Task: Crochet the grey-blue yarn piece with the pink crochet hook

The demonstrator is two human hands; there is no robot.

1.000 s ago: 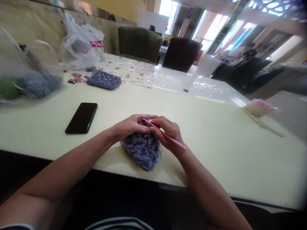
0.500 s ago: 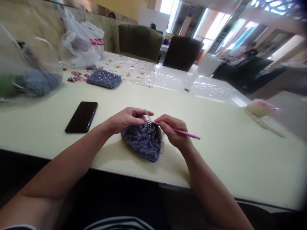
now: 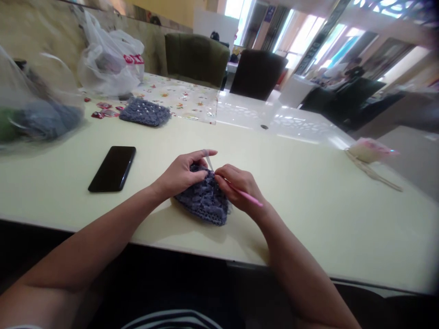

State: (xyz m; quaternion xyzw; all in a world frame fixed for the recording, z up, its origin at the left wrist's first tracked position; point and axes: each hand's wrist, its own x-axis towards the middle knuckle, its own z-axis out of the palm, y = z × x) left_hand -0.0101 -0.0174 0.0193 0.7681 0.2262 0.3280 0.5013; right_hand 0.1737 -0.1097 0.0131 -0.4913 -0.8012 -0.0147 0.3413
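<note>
My left hand [image 3: 183, 173] pinches the top edge of a dark blue-grey crocheted piece [image 3: 206, 198] between thumb and fingers. Its forefinger is stretched out, with a pale ribbon-like yarn [image 3: 208, 160] running over it down to the work. A pink crochet hook [image 3: 248, 197] is in my right hand [image 3: 240, 185], its handle pointing down to the right. The hook's tip is hidden by the fingers at the upper edge of the piece. Beyond my hands, a second blue-grey crocheted piece [image 3: 146, 113] lies flat on the table.
A black phone [image 3: 112, 169] lies left of my hands. Clear bags [image 3: 44, 109] of yarn and a white plastic bag [image 3: 109, 64] stand at the left, near small red packets [image 3: 104, 105]. A pink-topped item with a cord [image 3: 370, 151] lies at the right. Chairs [image 3: 195, 59] stand beyond the table [image 3: 302, 219].
My right hand has turned, so the hook handle now points more steeply down. The crocheted piece has shifted slightly, and my left forefinger is raised a little more with the yarn.
</note>
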